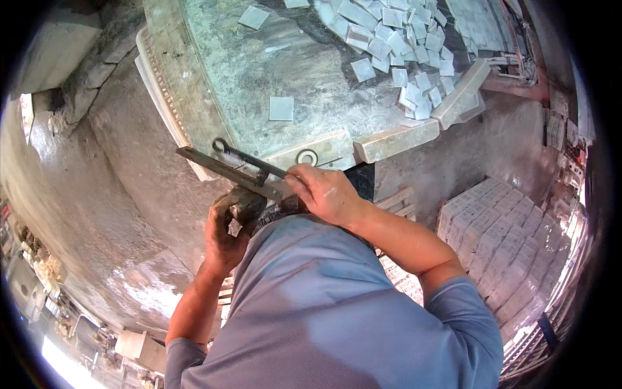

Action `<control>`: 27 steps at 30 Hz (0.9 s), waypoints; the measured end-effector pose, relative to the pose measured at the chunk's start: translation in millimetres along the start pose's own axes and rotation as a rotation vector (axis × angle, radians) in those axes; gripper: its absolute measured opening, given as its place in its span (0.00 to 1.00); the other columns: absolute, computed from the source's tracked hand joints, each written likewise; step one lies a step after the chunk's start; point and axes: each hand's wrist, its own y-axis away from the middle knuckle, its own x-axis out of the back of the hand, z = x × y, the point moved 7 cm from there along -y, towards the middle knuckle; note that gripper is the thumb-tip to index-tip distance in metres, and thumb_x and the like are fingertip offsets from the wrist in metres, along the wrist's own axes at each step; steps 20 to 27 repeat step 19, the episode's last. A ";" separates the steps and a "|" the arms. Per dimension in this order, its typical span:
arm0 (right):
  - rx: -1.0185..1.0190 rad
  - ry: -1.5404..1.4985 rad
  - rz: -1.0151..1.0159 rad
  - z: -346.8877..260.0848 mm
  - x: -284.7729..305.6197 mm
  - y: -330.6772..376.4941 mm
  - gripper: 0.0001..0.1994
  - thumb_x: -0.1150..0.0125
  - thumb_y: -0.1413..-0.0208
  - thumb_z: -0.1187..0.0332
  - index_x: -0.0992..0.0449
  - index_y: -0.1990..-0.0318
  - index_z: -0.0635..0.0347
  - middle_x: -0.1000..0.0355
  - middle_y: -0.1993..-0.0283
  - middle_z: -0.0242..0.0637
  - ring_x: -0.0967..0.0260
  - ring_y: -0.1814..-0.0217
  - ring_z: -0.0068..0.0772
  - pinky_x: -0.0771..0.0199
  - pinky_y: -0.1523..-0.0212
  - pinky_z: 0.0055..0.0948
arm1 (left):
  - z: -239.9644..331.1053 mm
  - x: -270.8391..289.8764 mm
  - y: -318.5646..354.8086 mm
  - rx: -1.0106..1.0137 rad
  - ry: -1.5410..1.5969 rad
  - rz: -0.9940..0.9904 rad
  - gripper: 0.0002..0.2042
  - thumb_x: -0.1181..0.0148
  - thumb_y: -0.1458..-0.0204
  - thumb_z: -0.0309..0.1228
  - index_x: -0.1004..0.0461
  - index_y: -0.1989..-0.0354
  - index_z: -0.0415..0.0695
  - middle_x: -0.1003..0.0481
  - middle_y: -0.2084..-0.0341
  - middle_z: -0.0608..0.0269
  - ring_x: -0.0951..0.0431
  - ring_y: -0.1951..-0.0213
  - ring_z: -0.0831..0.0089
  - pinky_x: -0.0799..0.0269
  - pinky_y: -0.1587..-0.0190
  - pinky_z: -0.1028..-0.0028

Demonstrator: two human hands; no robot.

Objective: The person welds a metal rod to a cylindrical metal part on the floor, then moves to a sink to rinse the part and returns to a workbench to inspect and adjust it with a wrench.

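Observation:
In front of my waist, my left hand [222, 232] is closed round a dark, blocky piece [247, 205] whose kind I cannot make out. My right hand [329, 195] grips the near end of a dark metal rod with a ring end [249, 159]. A long flat metal bar [217, 170] runs beside the rod, slanting up to the left. Between them shows a short crosspiece; whether all are one tool I cannot tell. My right fingers cover their near ends. A small pale ring with a dark centre [307, 157] lies just beyond my right hand, by the worktable's near edge.
Many square grey-white tiles [389, 39] are heaped on the worktable [253, 71]. A single tile [281, 109] lies nearer me. Pale blocks [396, 141] line the near edge, and a ridged pale strip [162, 91] the left. Wrapped stacked boxes [499, 240] stand on the right.

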 end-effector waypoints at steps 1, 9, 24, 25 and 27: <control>0.010 0.025 -0.009 -1.1 -4.0 1.8 0.10 0.44 0.35 0.62 0.28 0.58 0.59 0.24 0.72 0.43 0.24 0.72 0.49 0.26 0.74 0.43 | 0.1 -1.2 0.9 -0.024 -0.033 -0.005 0.35 0.33 0.54 0.13 0.41 0.37 0.38 0.32 0.44 0.51 0.26 0.43 0.64 0.26 0.44 0.67; 0.110 0.141 -0.068 -8.9 -20.9 16.7 0.08 0.42 0.37 0.66 0.29 0.56 0.58 0.24 0.72 0.44 0.24 0.72 0.51 0.25 0.74 0.44 | 9.4 0.5 -9.7 0.067 -0.118 -0.033 0.46 0.30 0.57 0.14 0.50 0.29 0.39 0.33 0.43 0.49 0.27 0.43 0.62 0.26 0.43 0.66; 0.003 0.082 -0.048 -3.3 -1.8 9.1 0.13 0.42 0.36 0.65 0.27 0.48 0.59 0.22 0.63 0.51 0.22 0.63 0.54 0.21 0.65 0.41 | 54.3 10.4 -30.4 -0.121 -0.257 -0.081 0.41 0.27 0.66 0.17 0.36 0.36 0.37 0.28 0.46 0.46 0.25 0.47 0.51 0.26 0.46 0.64; 0.003 0.082 -0.048 -3.3 -1.8 9.1 0.13 0.42 0.36 0.65 0.27 0.48 0.59 0.22 0.63 0.51 0.22 0.63 0.54 0.21 0.65 0.41 | 54.3 10.4 -30.4 -0.121 -0.257 -0.081 0.41 0.27 0.66 0.17 0.36 0.36 0.37 0.28 0.46 0.46 0.25 0.47 0.51 0.26 0.46 0.64; 0.003 0.082 -0.048 -3.3 -1.8 9.1 0.13 0.42 0.36 0.65 0.27 0.48 0.59 0.22 0.63 0.51 0.22 0.63 0.54 0.21 0.65 0.41 | 54.3 10.4 -30.4 -0.121 -0.257 -0.081 0.41 0.27 0.66 0.17 0.36 0.36 0.37 0.28 0.46 0.46 0.25 0.47 0.51 0.26 0.46 0.64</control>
